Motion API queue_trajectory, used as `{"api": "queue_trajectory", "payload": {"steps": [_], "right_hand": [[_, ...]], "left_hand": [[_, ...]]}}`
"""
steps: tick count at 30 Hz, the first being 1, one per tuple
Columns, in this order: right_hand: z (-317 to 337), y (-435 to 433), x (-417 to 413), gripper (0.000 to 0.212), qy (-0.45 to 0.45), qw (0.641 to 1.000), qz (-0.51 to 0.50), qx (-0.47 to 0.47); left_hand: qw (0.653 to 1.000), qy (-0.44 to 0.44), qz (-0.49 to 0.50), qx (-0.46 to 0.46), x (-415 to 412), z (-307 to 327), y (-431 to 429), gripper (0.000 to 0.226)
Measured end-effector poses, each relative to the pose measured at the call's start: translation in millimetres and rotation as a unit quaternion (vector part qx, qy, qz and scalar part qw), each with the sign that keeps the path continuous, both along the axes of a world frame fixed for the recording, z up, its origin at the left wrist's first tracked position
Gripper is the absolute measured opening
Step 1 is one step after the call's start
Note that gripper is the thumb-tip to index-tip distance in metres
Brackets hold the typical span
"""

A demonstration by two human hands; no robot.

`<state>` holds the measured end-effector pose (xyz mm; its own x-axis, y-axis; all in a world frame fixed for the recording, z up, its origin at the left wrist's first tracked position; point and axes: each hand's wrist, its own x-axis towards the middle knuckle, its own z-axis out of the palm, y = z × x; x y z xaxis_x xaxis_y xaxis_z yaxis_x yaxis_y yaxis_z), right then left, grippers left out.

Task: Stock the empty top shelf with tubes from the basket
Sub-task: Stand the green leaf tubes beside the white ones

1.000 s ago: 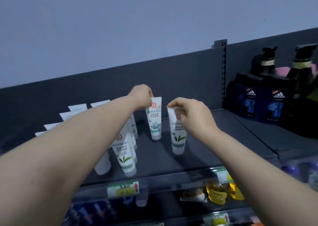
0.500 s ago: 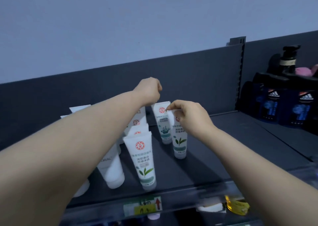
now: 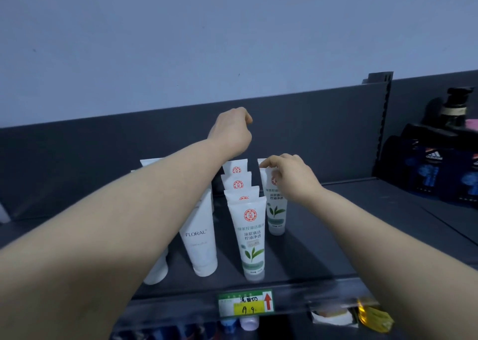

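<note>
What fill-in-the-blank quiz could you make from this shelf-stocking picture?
1. The right hand pinches the top of a white green-leaf tube standing on the dark ___.
2. The plain white tube left of the front leaf tube reads ___.
3. The yellow price tag carries a red ___.
4. The left hand holds ___.

Answers: shelf; FLORAL; arrow; nothing

Left hand [image 3: 234, 132] raised with fingers curled, empty, right hand [image 3: 289, 175] lower, fingertips pinching

Five green-leaf tubes [image 3: 252, 238] stand on the top shelf [image 3: 336, 236], four in a file and one to its right. At least two white FLORAL tubes [image 3: 200, 236] stand left; further ones are hidden. One price tag [image 3: 245, 304].
</note>
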<state>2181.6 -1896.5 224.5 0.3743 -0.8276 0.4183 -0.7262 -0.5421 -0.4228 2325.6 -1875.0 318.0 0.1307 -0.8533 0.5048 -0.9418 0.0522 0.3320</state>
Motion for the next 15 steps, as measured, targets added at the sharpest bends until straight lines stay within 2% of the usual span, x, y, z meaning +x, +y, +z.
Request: {"api": "queue_trajectory", "payload": {"steps": [7,15], "right_hand": [[6,28,-31,0.047,0.003,0.999,-0.035,-0.025],[-17,90,-112,0.044,0.094,0.995,-0.002,-0.032]], "left_hand": [[1.000,0.016,-0.003,-0.009,-22,5,33,0.039],[0.998,0.025,0.044,0.022,-88,-30,113,0.039]]}}
